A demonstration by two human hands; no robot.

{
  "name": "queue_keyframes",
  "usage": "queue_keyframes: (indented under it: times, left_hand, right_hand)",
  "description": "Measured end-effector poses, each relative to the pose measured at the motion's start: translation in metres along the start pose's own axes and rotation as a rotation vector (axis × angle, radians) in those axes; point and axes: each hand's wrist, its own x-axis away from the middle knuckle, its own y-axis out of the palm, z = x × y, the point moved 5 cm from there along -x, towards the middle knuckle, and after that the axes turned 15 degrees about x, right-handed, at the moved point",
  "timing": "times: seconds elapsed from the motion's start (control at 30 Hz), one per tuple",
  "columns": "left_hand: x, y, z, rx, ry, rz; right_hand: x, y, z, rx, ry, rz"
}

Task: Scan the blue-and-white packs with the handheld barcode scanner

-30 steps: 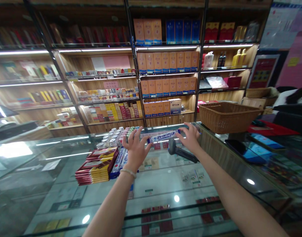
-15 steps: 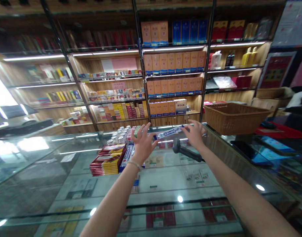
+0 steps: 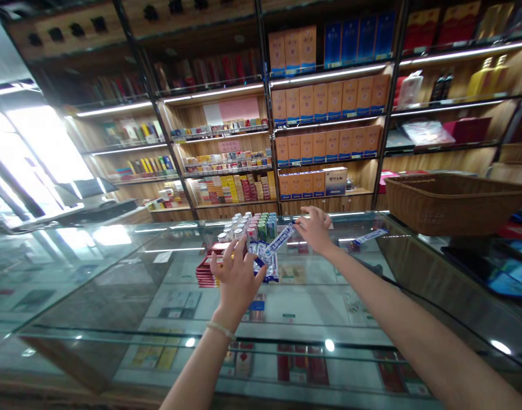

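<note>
My right hand (image 3: 315, 229) pinches the upper end of a slim blue-and-white candy stick pack (image 3: 281, 238), which slants down to the left. Its lower end lies over a pile of similar blue-and-white packs (image 3: 270, 272) on the glass counter. Close to that pile, my left hand (image 3: 236, 276) has its fingers spread, the thumb near the packs. Partly hidden behind my left fingers is a stack of red-and-yellow flat packs (image 3: 205, 275). One more blue-and-white stick pack (image 3: 371, 236) lies apart on the counter, right of my right hand.
Small cans (image 3: 239, 223) and green and pink packs (image 3: 265, 226) stand behind the pile. A dark handheld scanner (image 3: 372, 267) is partly covered by my right forearm. At the right sits a wicker basket (image 3: 449, 208). Shelves of orange boxes (image 3: 327, 102) line the back.
The stick pack, earlier stretched level between both hands, now slants onto the pile at the left, held by my right hand. My left hand has come off its end. The view has turned left.
</note>
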Motion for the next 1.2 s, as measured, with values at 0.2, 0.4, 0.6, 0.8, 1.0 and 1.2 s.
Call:
queue_keyframes:
  times: [0.2, 0.4, 0.6, 0.8, 1.0, 1.2]
  left_hand:
    - [0.017, -0.004, 0.001, 0.011, -0.089, -0.067]
    - [0.023, 0.005, 0.015, 0.025, -0.144, -0.114]
    - [0.024, 0.015, 0.011, 0.024, -0.176, -0.148]
    - [0.026, 0.024, 0.006, 0.03, -0.175, -0.166]
    - [0.028, 0.034, 0.002, 0.034, -0.154, -0.184]
    - [0.03, 0.038, 0.0, 0.051, -0.133, -0.207]
  right_hand:
    - [-0.007, 0.023, -0.03, 0.018, -0.028, -0.101]
    - [-0.026, 0.041, -0.045, 0.074, -0.107, -0.178]
    - [-0.027, 0.063, -0.057, 0.084, -0.141, -0.223]
    - [-0.023, 0.084, -0.067, 0.078, -0.139, -0.273]
    - [-0.016, 0.106, -0.07, 0.092, -0.135, -0.312]
    - [-0.009, 0.115, -0.072, 0.081, -0.145, -0.303]
